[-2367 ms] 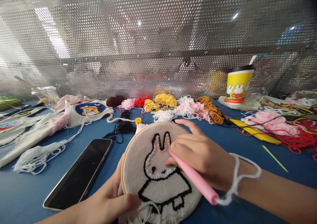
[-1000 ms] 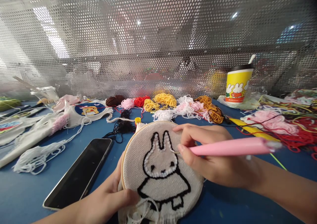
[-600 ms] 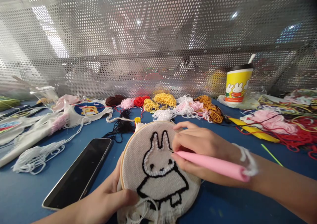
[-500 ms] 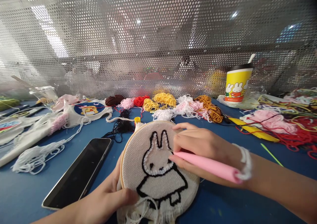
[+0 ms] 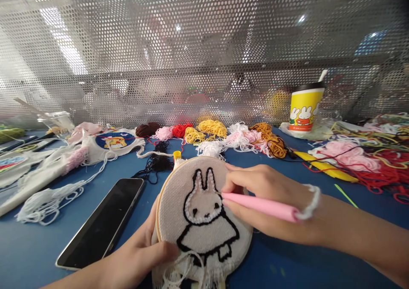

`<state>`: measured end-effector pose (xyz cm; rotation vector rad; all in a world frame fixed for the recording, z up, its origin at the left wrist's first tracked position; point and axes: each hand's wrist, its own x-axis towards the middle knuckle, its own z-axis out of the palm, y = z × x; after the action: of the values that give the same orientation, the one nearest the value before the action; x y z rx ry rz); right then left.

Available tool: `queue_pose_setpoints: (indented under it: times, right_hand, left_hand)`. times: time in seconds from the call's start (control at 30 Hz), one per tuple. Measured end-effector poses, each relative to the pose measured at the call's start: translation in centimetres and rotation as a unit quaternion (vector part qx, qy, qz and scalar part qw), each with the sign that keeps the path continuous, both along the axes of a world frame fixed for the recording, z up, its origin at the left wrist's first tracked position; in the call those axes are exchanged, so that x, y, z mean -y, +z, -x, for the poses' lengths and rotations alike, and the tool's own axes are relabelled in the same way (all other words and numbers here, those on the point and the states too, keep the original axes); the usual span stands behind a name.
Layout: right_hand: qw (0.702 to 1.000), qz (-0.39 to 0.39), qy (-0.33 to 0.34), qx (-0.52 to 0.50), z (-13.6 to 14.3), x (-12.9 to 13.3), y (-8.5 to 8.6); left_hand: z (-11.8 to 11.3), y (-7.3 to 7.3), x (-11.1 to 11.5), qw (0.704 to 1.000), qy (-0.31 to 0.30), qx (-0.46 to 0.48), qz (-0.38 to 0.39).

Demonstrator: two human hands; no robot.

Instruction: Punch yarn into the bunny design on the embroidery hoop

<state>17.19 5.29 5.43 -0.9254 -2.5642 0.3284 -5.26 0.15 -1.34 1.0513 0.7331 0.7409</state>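
Observation:
My left hand (image 5: 156, 242) grips the lower left rim of a round embroidery hoop (image 5: 161, 182), thumb in front and fingers behind. Off-white cloth (image 5: 174, 195) is stretched in it, with a rabbit figure (image 5: 206, 229) outlined in black yarn and a line of white loops inside the head outline. Loose white strands hang at the cloth's lower edge. Pinched in my right hand (image 5: 265, 191) is a pink punch needle (image 5: 262, 204), white yarn trailing from its back end. Its tip is hidden by my fingers, at the right side of the rabbit's head.
A black-screened phone (image 5: 102, 223) lies left of the hoop. Yarn bundles (image 5: 212, 128) in several colours line the back. A yellow cup (image 5: 306, 108) stands back right, near tangled yarn (image 5: 358, 157) and a yellow tool (image 5: 326, 167). Perforated metal panelling (image 5: 198, 59) rises behind the table.
My right hand has shifted slightly with the punch needle, and its back end has moved left and up. More of the rabbit's right eye shows. My left hand keeps hold of the hoop.

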Motion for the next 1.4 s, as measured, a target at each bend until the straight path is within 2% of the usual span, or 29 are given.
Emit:
queue_pose_setpoints:
  times: [0.1,0.17,0.23,0.43,0.6,0.73,0.93,1.17,1.4]
  right_hand:
    - [0.997,-0.075,0.029,-0.01,0.5,-0.2,-0.8]
    - [0.99,-0.128,0.059,-0.014,0.7,-0.4,-1.7]
    - [0.986,-0.15,0.066,-0.025,0.9,-0.5,-2.3]
    - [0.991,-0.082,0.054,-0.086,0.7,0.0,-3.5]
    - [0.974,-0.093,-0.006,-0.204,0.3,1.9,-5.2]
    - [0.96,-0.114,-0.017,-0.255,0.0,3.3,-6.1]
    - [0.954,-0.138,-0.002,-0.267,-0.2,3.6,-6.1]
    - [0.95,-0.102,-0.002,-0.295,-0.5,4.0,-6.3]
    - [0.963,-0.05,-0.006,-0.264,-0.8,4.1,-6.3]
  left_hand:
    - [0.1,0.1,0.2,0.999,-0.023,-0.004,0.046]
    - [0.1,0.2,0.2,0.998,-0.043,-0.01,0.044]
    - [0.1,0.4,0.1,0.998,-0.055,-0.009,0.036]
    - [-0.1,0.9,0.1,0.999,-0.036,-0.008,0.036]
    - [0.0,0.8,0.8,0.997,-0.065,0.005,0.043]
    - [0.0,0.7,1.4,0.997,-0.07,0.005,0.044]
    - [0.0,0.9,1.2,0.994,-0.106,0.022,0.016]
    - [0.0,1.0,1.1,0.996,-0.081,-0.006,0.03]
    - [-0.5,1.5,1.3,0.998,-0.046,0.012,0.045]
